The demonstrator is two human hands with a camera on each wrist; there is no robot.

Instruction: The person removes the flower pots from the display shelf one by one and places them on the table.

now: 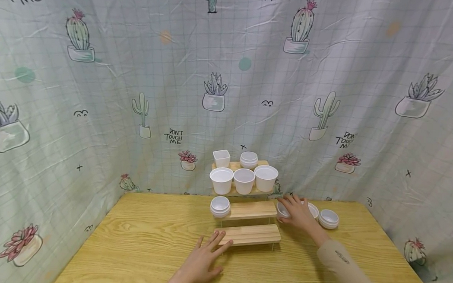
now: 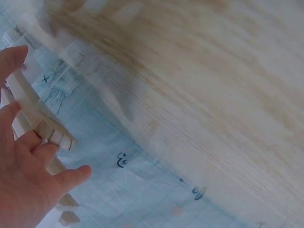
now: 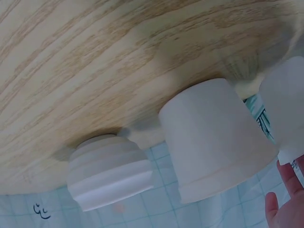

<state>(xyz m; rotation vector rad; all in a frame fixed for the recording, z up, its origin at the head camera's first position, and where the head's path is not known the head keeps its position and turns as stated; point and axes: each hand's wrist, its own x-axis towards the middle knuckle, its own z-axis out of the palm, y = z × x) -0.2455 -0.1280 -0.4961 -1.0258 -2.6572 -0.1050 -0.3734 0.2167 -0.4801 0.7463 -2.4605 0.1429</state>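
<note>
My left hand (image 1: 202,261) rests its spread fingertips on the left end of the lowest wooden shelf (image 1: 249,235); in the left wrist view those fingers (image 2: 46,154) lie against the end of a board. Right of the stand, my right hand (image 1: 298,211) arches over a white pot (image 1: 283,210), thumb on its near side and fingers over its far rim. The right wrist view catches that pot (image 3: 287,107) at its edge, a finger (image 3: 289,176) at the rim; thumb hidden there. Beside it stands a larger white pot (image 1: 312,210), then a ribbed white bowl (image 1: 328,219).
The stepped stand carries a square white pot (image 1: 221,158) and a ribbed bowl (image 1: 248,160) on top, several round pots (image 1: 244,181) below, and another ribbed bowl (image 1: 220,207) on the left of the third step (image 1: 250,211). Behind the wooden table (image 1: 147,227) hangs a cactus-print curtain (image 1: 167,90).
</note>
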